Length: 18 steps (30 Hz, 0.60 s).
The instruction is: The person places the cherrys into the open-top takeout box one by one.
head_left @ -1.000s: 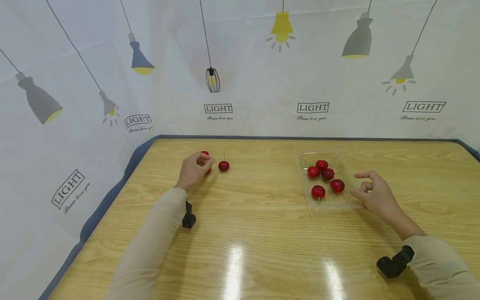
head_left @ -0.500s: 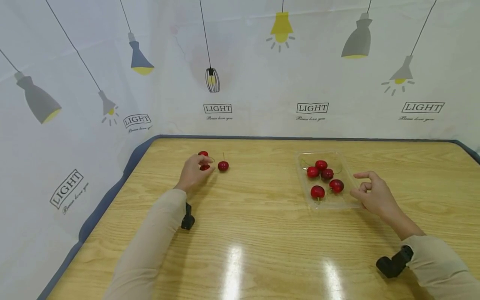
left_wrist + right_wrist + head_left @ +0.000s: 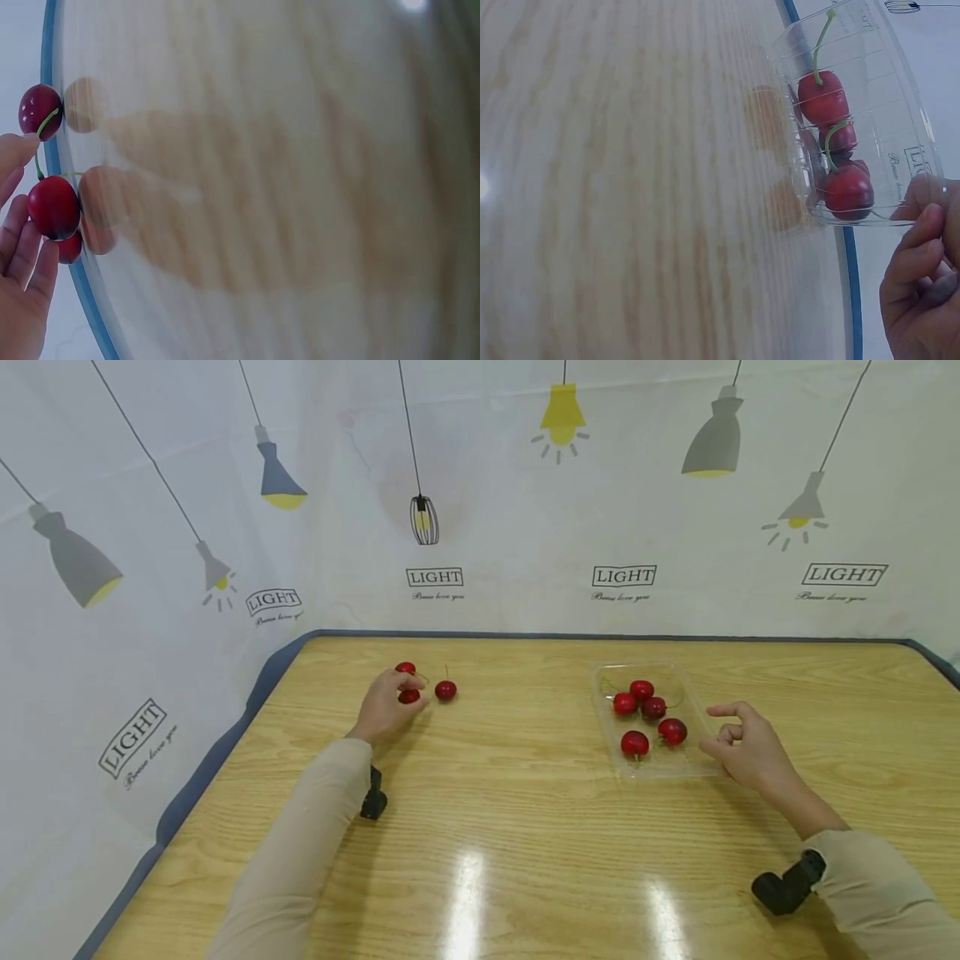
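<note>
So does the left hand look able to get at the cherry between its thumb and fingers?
Probably yes: the left hand is very close to that cherry, and nothing visible blocks the way.

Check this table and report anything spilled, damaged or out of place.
Nothing stands out. Five cherries lie in the clear tray, with three more cherries by the left hand. The table shows no spill, and I see no visible damage.

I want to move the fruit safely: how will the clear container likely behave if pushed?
The clear container looks thin-walled, so it's probably light and may flex slightly. Its broad base suggests sliding rather than tipping. The round cherries inside have space, so might roll.
</note>
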Each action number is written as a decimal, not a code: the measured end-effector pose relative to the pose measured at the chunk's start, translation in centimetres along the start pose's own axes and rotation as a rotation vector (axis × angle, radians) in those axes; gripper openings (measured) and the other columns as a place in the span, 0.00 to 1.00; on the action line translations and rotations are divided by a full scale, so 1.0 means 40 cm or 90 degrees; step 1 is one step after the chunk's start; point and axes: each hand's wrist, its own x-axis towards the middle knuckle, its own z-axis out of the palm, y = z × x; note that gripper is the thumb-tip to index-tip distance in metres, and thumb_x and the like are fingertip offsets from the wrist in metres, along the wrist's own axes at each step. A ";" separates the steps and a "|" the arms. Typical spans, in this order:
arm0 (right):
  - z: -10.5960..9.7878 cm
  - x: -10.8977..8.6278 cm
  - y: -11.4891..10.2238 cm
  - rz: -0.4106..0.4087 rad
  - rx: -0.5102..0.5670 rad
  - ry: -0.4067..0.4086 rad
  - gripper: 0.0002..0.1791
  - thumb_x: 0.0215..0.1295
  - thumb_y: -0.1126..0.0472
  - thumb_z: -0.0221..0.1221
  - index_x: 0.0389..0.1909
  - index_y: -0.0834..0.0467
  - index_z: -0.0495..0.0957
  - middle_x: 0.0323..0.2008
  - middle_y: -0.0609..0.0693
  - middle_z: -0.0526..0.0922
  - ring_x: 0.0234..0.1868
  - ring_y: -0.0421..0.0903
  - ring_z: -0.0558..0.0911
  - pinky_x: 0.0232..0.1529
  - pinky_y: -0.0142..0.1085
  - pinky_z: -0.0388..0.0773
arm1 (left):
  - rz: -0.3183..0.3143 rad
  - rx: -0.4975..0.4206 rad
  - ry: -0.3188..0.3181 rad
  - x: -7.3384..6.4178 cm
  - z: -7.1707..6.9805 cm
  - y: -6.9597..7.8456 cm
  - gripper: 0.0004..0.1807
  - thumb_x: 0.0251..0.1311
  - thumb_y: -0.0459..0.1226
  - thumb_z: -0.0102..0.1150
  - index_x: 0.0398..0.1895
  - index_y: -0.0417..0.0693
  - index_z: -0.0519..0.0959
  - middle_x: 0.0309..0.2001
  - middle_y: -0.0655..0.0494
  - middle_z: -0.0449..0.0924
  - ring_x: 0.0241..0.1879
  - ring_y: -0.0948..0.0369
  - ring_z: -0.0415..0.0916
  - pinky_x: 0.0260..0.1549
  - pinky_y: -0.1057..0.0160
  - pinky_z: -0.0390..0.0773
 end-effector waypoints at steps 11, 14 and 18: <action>-0.001 0.002 0.000 0.007 0.006 -0.004 0.24 0.61 0.66 0.51 0.55 0.71 0.56 0.13 0.47 0.66 0.09 0.40 0.62 0.11 0.34 0.61 | -0.025 0.011 -0.024 0.004 0.002 0.002 0.14 0.48 0.35 0.64 0.39 0.40 0.79 0.41 0.44 0.70 0.44 0.50 0.65 0.45 0.54 0.66; -0.001 0.002 0.000 0.009 0.004 -0.001 0.24 0.61 0.65 0.51 0.55 0.71 0.56 0.13 0.47 0.66 0.08 0.40 0.62 0.11 0.34 0.61 | -0.039 0.018 -0.030 0.006 0.005 0.000 0.13 0.47 0.36 0.65 0.38 0.41 0.79 0.42 0.44 0.68 0.45 0.50 0.64 0.46 0.54 0.66; -0.001 0.002 0.000 0.007 -0.005 0.003 0.25 0.60 0.66 0.52 0.55 0.71 0.56 0.13 0.48 0.66 0.08 0.40 0.62 0.12 0.34 0.62 | -0.049 0.026 -0.037 0.009 0.008 -0.001 0.13 0.47 0.36 0.65 0.37 0.42 0.79 0.43 0.43 0.68 0.46 0.49 0.63 0.46 0.54 0.65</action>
